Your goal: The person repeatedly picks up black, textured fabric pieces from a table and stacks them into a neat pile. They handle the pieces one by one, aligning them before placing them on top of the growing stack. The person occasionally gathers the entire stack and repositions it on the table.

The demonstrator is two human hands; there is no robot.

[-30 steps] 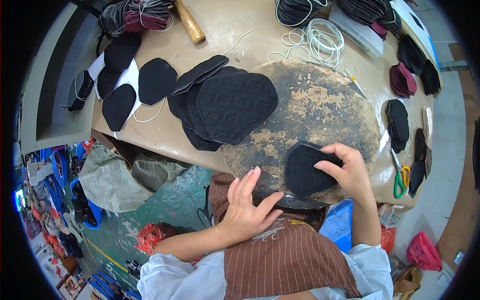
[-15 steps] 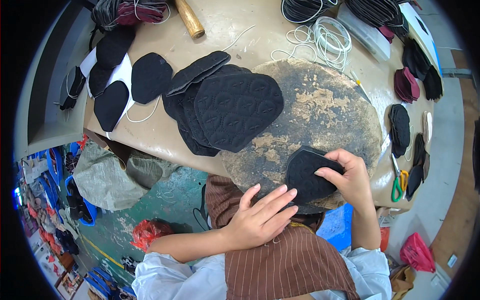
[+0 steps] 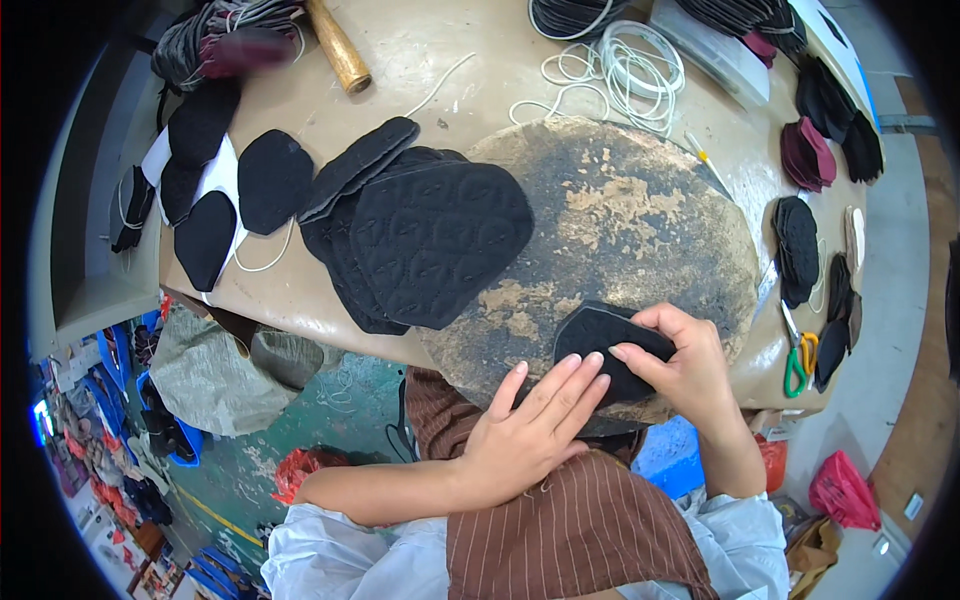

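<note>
At the six o'clock edge of the stained round work board (image 3: 640, 220), we pinch the black fabric piece (image 3: 600, 345) with our right hand (image 3: 690, 365) while our open left hand (image 3: 530, 430) should press its fingertips flat, keeping edges aligned.

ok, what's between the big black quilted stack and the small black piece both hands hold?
Head view: only bare, worn round work pad; nothing else lies there.

A small black fabric piece (image 3: 600, 345) is sitting lower right of centre, kinda shield-shaped. It's lying flat on the worn, stained round board (image 3: 640, 220), near its bottom edge.
</note>
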